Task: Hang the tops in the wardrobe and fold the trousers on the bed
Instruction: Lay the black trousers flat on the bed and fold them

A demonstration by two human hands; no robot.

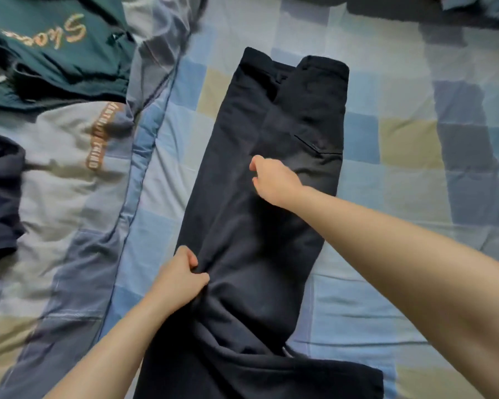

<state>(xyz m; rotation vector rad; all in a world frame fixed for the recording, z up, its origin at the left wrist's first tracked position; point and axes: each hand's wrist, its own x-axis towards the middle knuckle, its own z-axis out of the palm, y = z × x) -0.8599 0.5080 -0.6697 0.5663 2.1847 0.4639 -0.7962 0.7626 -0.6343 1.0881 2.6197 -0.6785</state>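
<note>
Lying lengthwise down the middle of the bed, a pair of black trousers [260, 226] stretches away from the viewer, waistband at the far end and the legs running toward the near edge, where the cloth bunches into loose folds. The two halves appear to be laid one over the other, with a slit pocket showing on the far right side. The left hand [182, 276] grips the left edge of the trousers about midway along, fingers curled and pinching a ridge of fabric. The right hand [274, 181] reaches farther up, near the seat, its fingers bent and seemingly pinching the cloth, though the fingertips are hidden, so the hold is not certain. The fabric looks soft, limp and fairly thick, light enough to lift with two hands but prone to sagging and creasing; it would likely handle best taken at the waistband corners or hems and smoothed flat before each fold. Beneath it lies a patchwork bedsheet [386, 133] in blue, grey and tan squares. To the left lie a rumpled matching quilt [69, 197], a dark green top [55, 53] with gold lettering, and a dark navy garment [0, 191] at the left edge.
</note>
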